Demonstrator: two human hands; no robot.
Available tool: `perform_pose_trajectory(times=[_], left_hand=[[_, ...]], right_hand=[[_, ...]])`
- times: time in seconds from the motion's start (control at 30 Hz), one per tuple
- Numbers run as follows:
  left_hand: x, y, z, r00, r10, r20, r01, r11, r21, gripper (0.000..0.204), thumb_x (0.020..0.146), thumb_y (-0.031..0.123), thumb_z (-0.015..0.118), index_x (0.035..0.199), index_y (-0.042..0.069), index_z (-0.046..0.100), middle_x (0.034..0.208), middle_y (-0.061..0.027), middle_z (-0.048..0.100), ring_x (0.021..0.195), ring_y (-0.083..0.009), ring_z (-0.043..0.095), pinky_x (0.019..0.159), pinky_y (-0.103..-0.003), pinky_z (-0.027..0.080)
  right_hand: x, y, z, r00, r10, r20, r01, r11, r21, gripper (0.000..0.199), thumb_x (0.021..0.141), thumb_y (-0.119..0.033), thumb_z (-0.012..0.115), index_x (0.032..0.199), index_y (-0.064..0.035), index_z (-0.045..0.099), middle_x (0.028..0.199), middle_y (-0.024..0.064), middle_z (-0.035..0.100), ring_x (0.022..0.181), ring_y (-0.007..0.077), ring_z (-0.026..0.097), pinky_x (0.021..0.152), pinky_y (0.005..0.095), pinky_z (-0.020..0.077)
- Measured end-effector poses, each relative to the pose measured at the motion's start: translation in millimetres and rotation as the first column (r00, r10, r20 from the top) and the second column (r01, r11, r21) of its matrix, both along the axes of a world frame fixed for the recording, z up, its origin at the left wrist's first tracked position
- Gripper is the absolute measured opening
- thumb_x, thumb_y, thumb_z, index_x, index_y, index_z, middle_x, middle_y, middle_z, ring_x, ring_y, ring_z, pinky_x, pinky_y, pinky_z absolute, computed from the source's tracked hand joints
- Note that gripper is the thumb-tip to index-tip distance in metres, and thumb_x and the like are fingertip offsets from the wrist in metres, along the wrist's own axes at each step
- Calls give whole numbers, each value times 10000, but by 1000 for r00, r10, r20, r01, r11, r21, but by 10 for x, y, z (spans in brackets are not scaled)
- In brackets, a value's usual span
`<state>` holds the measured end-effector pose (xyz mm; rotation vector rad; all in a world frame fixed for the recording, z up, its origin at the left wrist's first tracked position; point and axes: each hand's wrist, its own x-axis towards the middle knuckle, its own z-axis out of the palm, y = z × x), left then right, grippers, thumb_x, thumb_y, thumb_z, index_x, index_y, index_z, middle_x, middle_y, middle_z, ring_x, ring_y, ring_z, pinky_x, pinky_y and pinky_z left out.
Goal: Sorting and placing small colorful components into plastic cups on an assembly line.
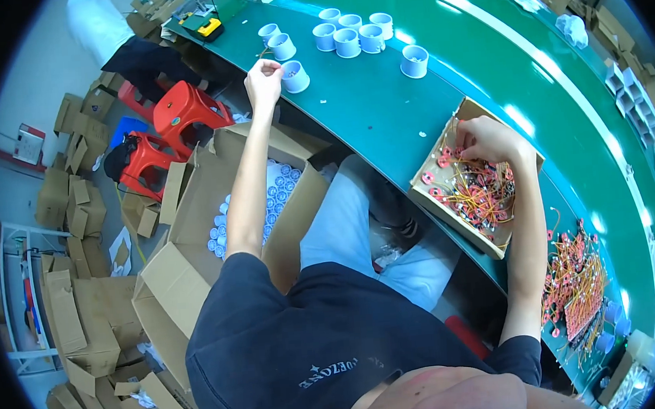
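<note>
My left hand (264, 85) is closed in a pinch beside a pale blue, cup-shaped plastic housing (295, 78) at the table's near edge. A thin brownish wire shows just above its fingertips; whether they grip that wire or the housing's rim is unclear. Over a shallow cardboard box (450, 215) on the right, my right hand (492, 140) has its fingers curled down into the contents. Small red round parts with yellow and red wires (479, 194) fill that box. What the right fingers pinch is hidden.
More pale blue housings (347, 42) stand at the back of the green table (366, 103). A heap of wired parts (576, 278) lies at right. Left of my legs, an open carton (186, 252) holds several white-blue round pieces. Red stools (184, 112) and another person (114, 37) are beyond.
</note>
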<state>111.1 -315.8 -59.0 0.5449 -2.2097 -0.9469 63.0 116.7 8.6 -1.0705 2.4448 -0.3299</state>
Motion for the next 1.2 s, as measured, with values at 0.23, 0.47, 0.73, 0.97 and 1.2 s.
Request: perform_pose_trajectory(times=[0.23, 0.47, 0.73, 0.97, 1.2], left_hand=[[-371, -223, -3, 939, 314, -137, -342, 847, -408, 336, 792, 266, 733, 969, 14, 600, 987, -141, 654, 897, -238, 639, 791, -335, 501], [-523, 1211, 123, 845, -530, 77, 535, 827, -174, 497, 792, 344, 728, 1068, -31, 553, 993, -174, 627, 937, -252, 619, 830, -370, 489], [-1080, 1919, -2, 798, -599, 61, 602, 788, -129, 563, 767, 240, 776, 1166, -3, 460, 1139, -173, 567, 1027, -228, 593, 871, -335, 501], [-1148, 2640, 543, 342, -797, -497, 937, 329, 118, 662, 685, 95, 834, 1141, 50, 356, 1149, -130, 511, 1066, -232, 577, 897, -337, 518], [-1400, 3172, 782, 174, -769, -615, 983, 169, 66, 732, 683, 51, 826, 1165, 70, 275, 1153, -144, 486, 1055, -202, 568, 882, -295, 522]], right_hand=[[94, -78, 66, 996, -53, -68, 58, 995, 79, 251, 664, -110, 762, 889, -41, 674, 865, 139, 677, 836, 284, 654, 716, 382, 515], [99, 270, 457, 986, -136, -92, 126, 986, -105, 253, 685, -103, 742, 892, -5, 634, 847, 116, 661, 772, 241, 640, 684, 340, 520], [159, 360, 848, 903, -363, -230, 128, 739, -661, 153, 764, -46, 693, 866, 0, 588, 877, 63, 615, 759, 136, 609, 689, 279, 520], [263, 306, 973, 706, -587, -395, -159, 412, -897, 151, 750, 16, 660, 891, 14, 604, 793, 117, 607, 734, 192, 653, 672, 305, 532], [88, 314, 790, 619, -663, -422, -75, 485, -872, 99, 790, -14, 675, 867, 11, 619, 855, 88, 623, 761, 174, 659, 704, 269, 535]])
